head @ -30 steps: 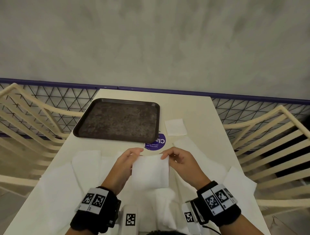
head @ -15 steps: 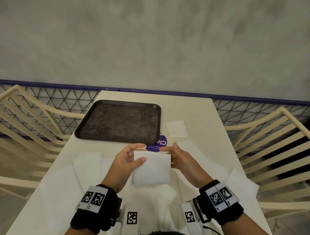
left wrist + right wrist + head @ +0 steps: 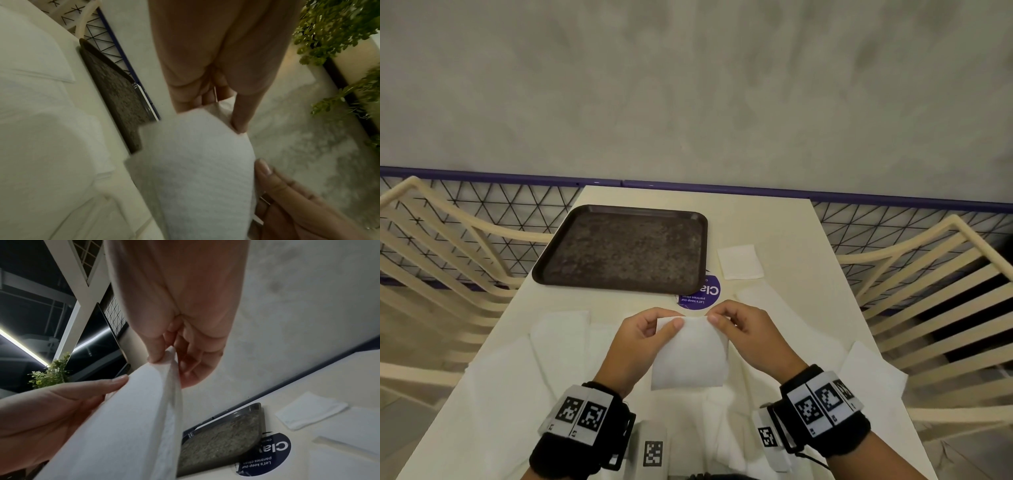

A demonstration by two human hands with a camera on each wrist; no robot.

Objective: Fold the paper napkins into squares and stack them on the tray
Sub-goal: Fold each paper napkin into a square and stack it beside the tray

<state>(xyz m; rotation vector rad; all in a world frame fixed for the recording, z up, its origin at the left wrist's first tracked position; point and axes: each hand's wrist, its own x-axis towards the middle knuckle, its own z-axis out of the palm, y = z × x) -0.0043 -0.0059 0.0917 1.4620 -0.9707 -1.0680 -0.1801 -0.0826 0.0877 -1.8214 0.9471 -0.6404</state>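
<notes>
Napkin [image 3: 690, 356], folded roughly square, is held above the table's near-middle, its top corners pinched by left hand [image 3: 643, 337] and right hand [image 3: 748, 334]. Folding step judged nearly done; edges need aligning, then placement on the empty tray [image 3: 558, 274] at the far-left corner.

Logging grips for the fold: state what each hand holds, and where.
Both hold the folded napkin by its far top edge: left hand pinches the left corner, right hand the right corner.
</notes>
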